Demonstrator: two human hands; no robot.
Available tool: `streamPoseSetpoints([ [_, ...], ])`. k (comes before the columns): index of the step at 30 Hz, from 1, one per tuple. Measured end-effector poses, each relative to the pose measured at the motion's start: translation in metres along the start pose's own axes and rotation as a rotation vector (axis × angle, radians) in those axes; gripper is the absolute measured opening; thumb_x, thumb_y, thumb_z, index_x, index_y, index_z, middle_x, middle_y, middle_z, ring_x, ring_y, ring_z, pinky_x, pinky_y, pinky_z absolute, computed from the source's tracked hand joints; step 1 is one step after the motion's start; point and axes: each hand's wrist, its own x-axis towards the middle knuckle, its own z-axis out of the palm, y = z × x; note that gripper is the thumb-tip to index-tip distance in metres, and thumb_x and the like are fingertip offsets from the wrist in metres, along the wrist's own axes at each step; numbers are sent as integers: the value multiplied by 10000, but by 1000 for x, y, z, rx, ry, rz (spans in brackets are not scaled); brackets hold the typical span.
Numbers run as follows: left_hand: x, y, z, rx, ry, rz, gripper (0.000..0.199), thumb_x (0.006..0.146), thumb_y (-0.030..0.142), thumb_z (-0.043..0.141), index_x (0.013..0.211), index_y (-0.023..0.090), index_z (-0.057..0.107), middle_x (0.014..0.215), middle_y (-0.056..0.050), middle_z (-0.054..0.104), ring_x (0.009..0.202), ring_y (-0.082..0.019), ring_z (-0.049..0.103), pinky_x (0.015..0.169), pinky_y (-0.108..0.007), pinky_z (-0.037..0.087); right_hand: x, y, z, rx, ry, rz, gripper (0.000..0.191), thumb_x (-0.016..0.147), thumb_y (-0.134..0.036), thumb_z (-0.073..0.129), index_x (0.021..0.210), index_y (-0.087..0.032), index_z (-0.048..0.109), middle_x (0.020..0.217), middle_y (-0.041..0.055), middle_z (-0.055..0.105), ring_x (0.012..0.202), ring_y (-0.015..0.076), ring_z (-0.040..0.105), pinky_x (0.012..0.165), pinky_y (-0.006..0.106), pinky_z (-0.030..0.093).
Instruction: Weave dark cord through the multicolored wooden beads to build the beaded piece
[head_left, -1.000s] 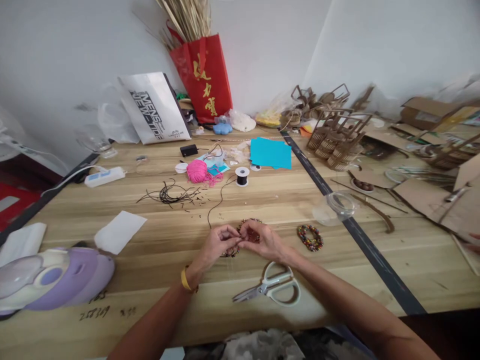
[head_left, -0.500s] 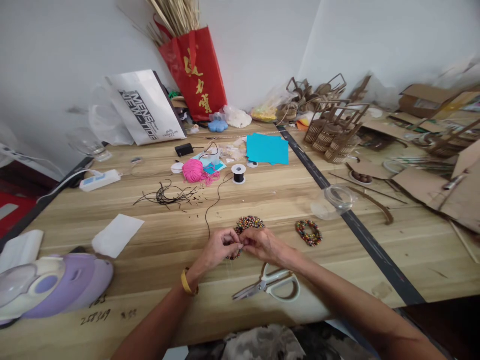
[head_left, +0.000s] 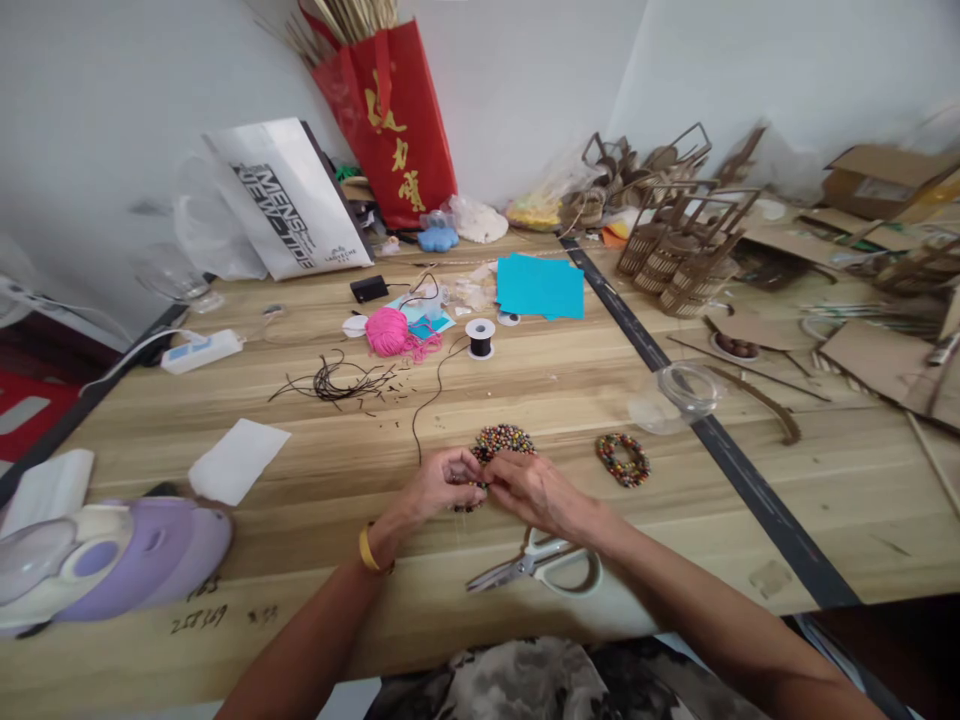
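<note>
Head view: past the scissors [head_left: 517, 571] on the bench [head_left: 300, 540], left hand [head_left: 441, 486] and right hand [head_left: 534, 486] curl at beadwork [head_left: 506, 437], grip unclear; farther, red bag [head_left: 390, 130], pale wall [head_left: 525, 80].

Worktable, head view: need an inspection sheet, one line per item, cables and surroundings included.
Surface: wood-grain tabletop, dark strip across its right side; handwriting at front left.
Work in hand: beaded piece at the hands; beaded ring to their right; scissors nearer the wearer, blades pointing left; spool with black cord trailing off.
Clutter: loose black strands, pink yarn, blue sheets, small baskets.
Hands: left hand and right hand close together; pinched part too small to tell.
Cables: white cable at the power strip.
Surroundings: red bag and white bag by the wall.
</note>
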Motion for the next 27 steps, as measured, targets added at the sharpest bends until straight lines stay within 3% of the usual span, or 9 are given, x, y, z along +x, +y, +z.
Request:
streamPoseSetpoints([
  [8,-5,3,-2,81,-56,-45,369,628,416,777,762,111,620,575,15,576,483,-77,520,467,-185,383,0,-2,-3,-57,-16,-35,92,937,-170,446,942,-164,537,844,45,571,733,133,539,651,220,395],
  [14,-5,4,-4,52,-81,32,332,675,424,735,706,111,628,613,-9,597,502,-67,485,481,-178,382,2,-3,-5,-28,31,-27,114,944,-174,431,933,-176,544,856,48,576,743,136,548,653,223,415],
  [21,-2,0,-5,-23,-13,77,275,678,368,732,718,115,633,605,-14,615,465,-59,458,451,-178,331,1,-6,-19,81,62,-17,145,951,-167,397,1036,-181,514,901,65,605,777,148,572,671,241,443],
  [24,0,-3,-8,-49,32,75,257,685,350,730,719,119,621,604,-11,617,467,-60,468,440,-174,314,-7,-10,-34,-29,-4,17,151,943,-179,417,1063,-186,510,906,57,601,765,149,575,667,244,431],
  [27,0,-4,-9,-64,65,100,242,705,344,714,732,119,627,630,-17,629,483,-63,478,445,-175,316,-22,-19,-48,-157,-196,17,94,910,-165,471,970,-182,541,877,46,589,721,146,571,617,238,407],
])
